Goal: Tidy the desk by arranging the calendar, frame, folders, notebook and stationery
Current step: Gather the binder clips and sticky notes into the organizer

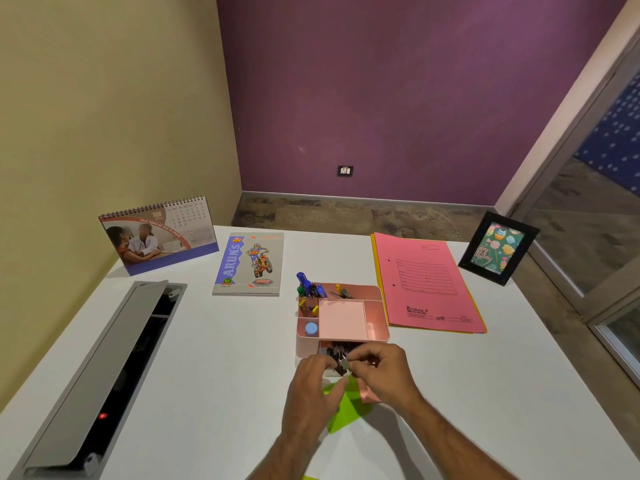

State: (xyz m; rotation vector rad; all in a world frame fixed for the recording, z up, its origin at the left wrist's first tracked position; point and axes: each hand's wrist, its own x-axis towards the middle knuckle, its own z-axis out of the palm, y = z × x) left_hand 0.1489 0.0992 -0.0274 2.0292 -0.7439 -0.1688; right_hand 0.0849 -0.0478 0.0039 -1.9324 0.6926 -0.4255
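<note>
A pink desk organiser (375,313) stands mid-desk with pens (309,287) in its back compartments and binder clips in its open front drawer. Right in front of it, my left hand (313,389) and my right hand (382,367) together pinch a black binder clip (342,363). Green and pink sticky notes (349,407) lie under my hands. The desk calendar (157,235) stands at the back left, the notebook (249,263) lies beside it, pink and yellow folders (427,284) lie at the right, and the photo frame (498,247) stands at the far right corner.
A grey cable-tray lid (100,368) stands open along the desk's left side, showing a dark slot with a red light. The white desk (207,358) ends at the right edge near a glass partition.
</note>
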